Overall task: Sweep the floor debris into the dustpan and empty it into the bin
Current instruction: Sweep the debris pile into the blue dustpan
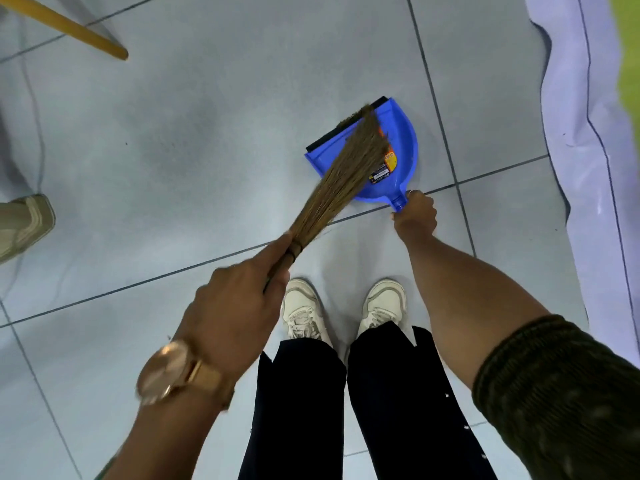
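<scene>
A blue dustpan (pixel 401 133) with a black rubber lip lies flat on the grey tiled floor, ahead of my feet and slightly right. My right hand (pixel 415 213) grips its short handle from behind. My left hand (pixel 239 299), with a watch on the wrist, holds the bound neck of a brown straw hand broom (pixel 343 174). The broom's bristles lie across the dustpan, their tips at the black lip. A yellow and orange label shows inside the pan beside the bristles. No bin is in view.
A wooden leg (pixel 69 29) slants in at the top left. Someone else's beige shoe (pixel 24 226) is at the left edge. A white sheet (pixel 588 168) drapes onto the floor along the right. My white shoes (pixel 343 310) stand just behind the pan.
</scene>
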`<action>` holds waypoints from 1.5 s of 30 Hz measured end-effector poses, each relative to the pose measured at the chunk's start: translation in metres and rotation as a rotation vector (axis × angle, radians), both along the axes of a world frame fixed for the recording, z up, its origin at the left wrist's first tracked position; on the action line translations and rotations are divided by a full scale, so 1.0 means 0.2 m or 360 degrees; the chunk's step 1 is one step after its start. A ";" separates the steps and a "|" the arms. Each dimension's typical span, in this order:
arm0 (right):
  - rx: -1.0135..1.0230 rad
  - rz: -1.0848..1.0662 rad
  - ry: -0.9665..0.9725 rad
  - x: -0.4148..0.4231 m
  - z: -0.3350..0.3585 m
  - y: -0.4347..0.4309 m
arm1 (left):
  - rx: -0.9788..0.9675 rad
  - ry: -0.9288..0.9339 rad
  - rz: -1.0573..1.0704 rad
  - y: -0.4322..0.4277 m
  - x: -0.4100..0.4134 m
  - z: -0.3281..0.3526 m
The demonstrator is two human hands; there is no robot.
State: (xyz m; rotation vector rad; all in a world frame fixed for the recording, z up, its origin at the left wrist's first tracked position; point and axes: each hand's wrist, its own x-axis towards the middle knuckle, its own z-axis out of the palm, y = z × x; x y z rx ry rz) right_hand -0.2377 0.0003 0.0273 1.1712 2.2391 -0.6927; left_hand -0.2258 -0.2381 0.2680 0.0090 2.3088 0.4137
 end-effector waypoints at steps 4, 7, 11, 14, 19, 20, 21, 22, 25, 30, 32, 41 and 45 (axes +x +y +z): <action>-0.0018 0.0000 -0.0049 0.03 0.05 0.00 | 0.0103 0.0148 0.0131 -0.05 0.06 0.15; -0.0039 -0.0008 -0.0080 0.06 0.10 0.00 | 0.0064 0.0267 0.0282 -0.04 0.00 0.06; -0.0043 0.0007 -0.0070 0.08 0.11 0.00 | -0.0018 0.0048 0.0496 0.02 -0.18 -0.26; -0.0031 0.0000 -0.0062 0.08 0.10 0.02 | 0.0025 -0.0051 0.0429 0.07 -0.26 -0.37; -0.0003 0.0031 -0.0043 0.03 0.04 0.10 | -0.0017 -0.0084 0.0121 0.11 -0.17 -0.34; -0.0002 0.0051 -0.0039 0.02 0.03 0.10 | -0.0035 -0.0087 0.0061 0.10 -0.13 -0.31; -0.0006 0.0061 -0.0036 0.01 0.02 0.11 | -0.0044 -0.0073 0.0025 0.08 -0.08 -0.26; -0.0011 0.0067 -0.0032 0.01 0.02 0.11 | -0.0041 -0.0037 0.0013 0.05 -0.04 -0.19; -0.0007 0.0099 -0.0046 0.00 0.03 0.11 | 0.0039 0.0091 -0.0001 0.00 0.05 0.00; -0.0040 0.0046 -0.0134 0.06 0.12 0.06 | 0.0220 0.0097 0.0303 0.09 -0.05 -0.05; -0.0051 0.0040 -0.0158 0.09 0.14 0.04 | 0.0284 -0.0141 0.0578 0.13 -0.16 -0.18; -0.0018 0.0083 -0.0163 0.12 0.10 0.03 | 0.0323 -0.0005 0.0873 0.18 -0.46 -0.70; -0.0012 0.0024 -0.0152 0.16 0.09 0.02 | 0.0029 0.0372 0.0407 0.15 -0.56 -0.88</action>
